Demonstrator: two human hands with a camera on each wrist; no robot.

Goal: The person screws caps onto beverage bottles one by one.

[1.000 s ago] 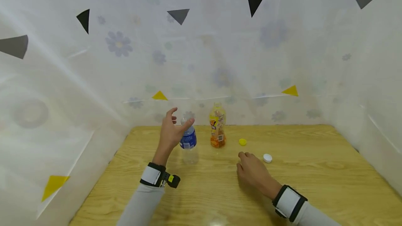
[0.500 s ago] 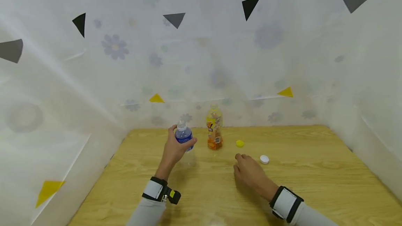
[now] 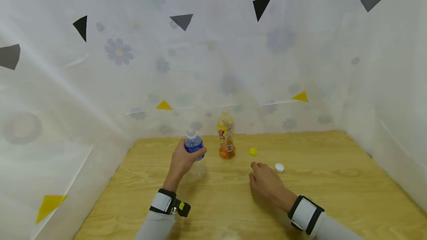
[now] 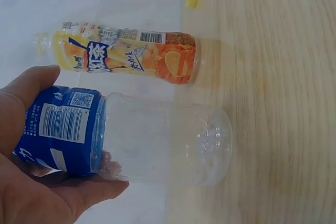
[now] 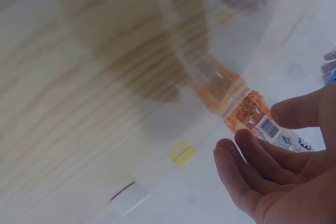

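My left hand (image 3: 182, 161) grips a clear plastic bottle (image 3: 193, 143) round its blue label, thumb on the near side. No cap sits on its neck, and the left wrist view shows its see-through lower part (image 4: 163, 140) below the fingers. The bottle is upright; whether its base touches the table I cannot tell. Just right of it stands an uncapped iced tea bottle (image 3: 226, 138) with an orange and yellow label. My right hand (image 3: 269, 186) is low over the table, fingers loosely bent and holding nothing. Beyond its fingertips lies a yellow cap (image 3: 252, 152), and beside it a white cap (image 3: 279, 167).
A wood-grain table (image 3: 227, 203) spreads beneath both hands. Pale flower-patterned sheeting (image 3: 213, 66) rises behind it and along both sides, with black, grey and yellow triangles on it.
My left hand has come down from beside the clear bottle's neck and closed round its label. The right hand stays where it was. The head view has shifted slightly.
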